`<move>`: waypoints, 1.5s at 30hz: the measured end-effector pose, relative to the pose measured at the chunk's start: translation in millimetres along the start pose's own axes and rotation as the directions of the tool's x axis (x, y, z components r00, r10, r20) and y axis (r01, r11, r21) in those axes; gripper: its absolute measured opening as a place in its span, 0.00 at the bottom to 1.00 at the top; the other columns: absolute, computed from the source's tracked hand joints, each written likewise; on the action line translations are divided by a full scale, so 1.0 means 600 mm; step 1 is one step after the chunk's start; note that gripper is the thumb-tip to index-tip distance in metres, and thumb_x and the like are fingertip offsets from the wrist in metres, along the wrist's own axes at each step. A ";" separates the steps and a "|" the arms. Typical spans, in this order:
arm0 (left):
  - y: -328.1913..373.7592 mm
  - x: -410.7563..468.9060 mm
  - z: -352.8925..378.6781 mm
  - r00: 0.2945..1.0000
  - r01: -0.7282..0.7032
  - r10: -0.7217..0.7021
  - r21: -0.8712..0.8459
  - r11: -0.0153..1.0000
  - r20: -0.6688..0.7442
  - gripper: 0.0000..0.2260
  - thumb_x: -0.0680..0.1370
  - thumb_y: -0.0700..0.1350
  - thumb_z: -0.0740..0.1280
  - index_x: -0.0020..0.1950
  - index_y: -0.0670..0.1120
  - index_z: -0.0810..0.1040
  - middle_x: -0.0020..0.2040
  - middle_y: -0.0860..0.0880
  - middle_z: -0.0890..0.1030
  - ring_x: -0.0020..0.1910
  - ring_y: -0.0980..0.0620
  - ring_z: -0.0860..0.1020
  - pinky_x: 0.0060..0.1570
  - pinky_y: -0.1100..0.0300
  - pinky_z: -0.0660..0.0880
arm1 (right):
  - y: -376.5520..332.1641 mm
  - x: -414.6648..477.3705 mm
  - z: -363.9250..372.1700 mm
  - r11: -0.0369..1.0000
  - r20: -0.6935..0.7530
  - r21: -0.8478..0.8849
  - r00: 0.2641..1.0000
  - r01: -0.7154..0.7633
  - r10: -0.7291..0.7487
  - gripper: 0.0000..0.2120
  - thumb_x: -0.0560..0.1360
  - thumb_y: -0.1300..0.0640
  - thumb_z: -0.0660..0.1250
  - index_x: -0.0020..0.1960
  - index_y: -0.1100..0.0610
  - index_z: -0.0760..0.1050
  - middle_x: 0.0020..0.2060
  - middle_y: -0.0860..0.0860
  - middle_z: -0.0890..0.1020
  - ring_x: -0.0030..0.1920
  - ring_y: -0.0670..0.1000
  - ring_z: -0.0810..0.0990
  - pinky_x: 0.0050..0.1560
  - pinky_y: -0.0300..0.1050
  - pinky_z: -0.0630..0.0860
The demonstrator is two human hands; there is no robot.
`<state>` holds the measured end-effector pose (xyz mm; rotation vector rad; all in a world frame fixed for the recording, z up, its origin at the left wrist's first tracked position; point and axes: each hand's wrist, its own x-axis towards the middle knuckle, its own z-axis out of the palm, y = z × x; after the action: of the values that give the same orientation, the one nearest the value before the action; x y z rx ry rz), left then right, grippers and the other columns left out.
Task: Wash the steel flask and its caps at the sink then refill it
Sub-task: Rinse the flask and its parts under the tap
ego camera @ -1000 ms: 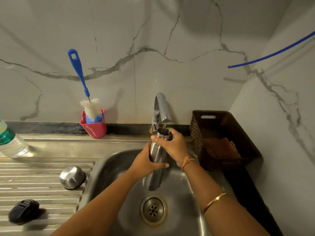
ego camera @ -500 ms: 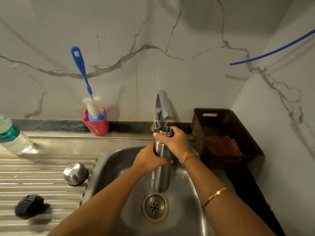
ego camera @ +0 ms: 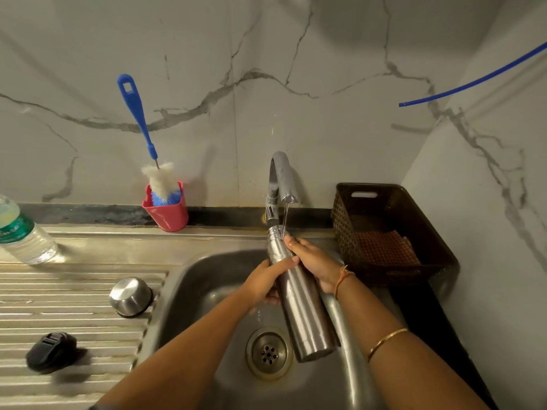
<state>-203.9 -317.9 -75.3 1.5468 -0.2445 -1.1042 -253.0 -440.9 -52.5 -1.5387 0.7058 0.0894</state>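
Head view, from the left: a black cap point(ego camera: 51, 352) and a steel cap point(ego camera: 130, 295) lie apart on the ribbed drainboard point(ego camera: 74, 291). Over the sink point(ego camera: 201, 279), the left hand point(ego camera: 262, 284) curls round the steel flask point(ego camera: 305, 315), held tilted with its mouth under the tap's point(ego camera: 281, 179) thin stream; the right hand point(ego camera: 315, 263) clasps its neck from the other side.

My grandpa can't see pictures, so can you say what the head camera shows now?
A left hand and a right hand hold a steel flask tilted over the sink, its mouth just under the running tap. To the left, a steel cap and a black cap lie on the draining board.
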 end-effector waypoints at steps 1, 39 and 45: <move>0.001 -0.003 0.002 1.000 0.011 -0.010 -0.037 0.999 0.016 0.17 0.74 0.58 0.67 0.56 0.48 0.74 0.51 0.45 0.80 0.49 0.47 0.81 0.49 0.53 0.80 | -0.001 -0.004 -0.002 1.000 0.023 -0.012 1.000 -0.009 0.009 0.28 0.75 0.40 0.62 0.71 0.50 0.64 0.55 0.53 0.78 0.52 0.54 0.80 0.52 0.47 0.78; 0.053 0.015 -0.092 0.778 -0.283 0.121 -0.173 0.943 -0.616 0.08 0.76 0.50 0.69 0.44 0.46 0.76 0.47 0.43 0.80 0.51 0.43 0.80 0.55 0.43 0.77 | 0.015 0.024 0.064 0.374 0.091 -0.874 0.860 0.310 -0.501 0.43 0.68 0.45 0.73 0.74 0.52 0.53 0.69 0.55 0.67 0.65 0.57 0.70 0.63 0.55 0.71; 0.015 0.008 -0.112 0.836 -0.220 -0.111 -0.515 0.829 -0.537 0.17 0.77 0.48 0.68 0.61 0.40 0.72 0.54 0.39 0.80 0.52 0.41 0.80 0.53 0.43 0.78 | -0.023 0.026 0.057 0.115 0.272 -0.938 0.900 0.328 -0.341 0.44 0.69 0.37 0.69 0.76 0.49 0.51 0.69 0.54 0.68 0.65 0.58 0.71 0.60 0.53 0.71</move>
<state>-147.7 -279.5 -77.1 1.2327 0.4044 -0.5565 -221.4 -415.9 -51.8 -2.9777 0.1787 0.2191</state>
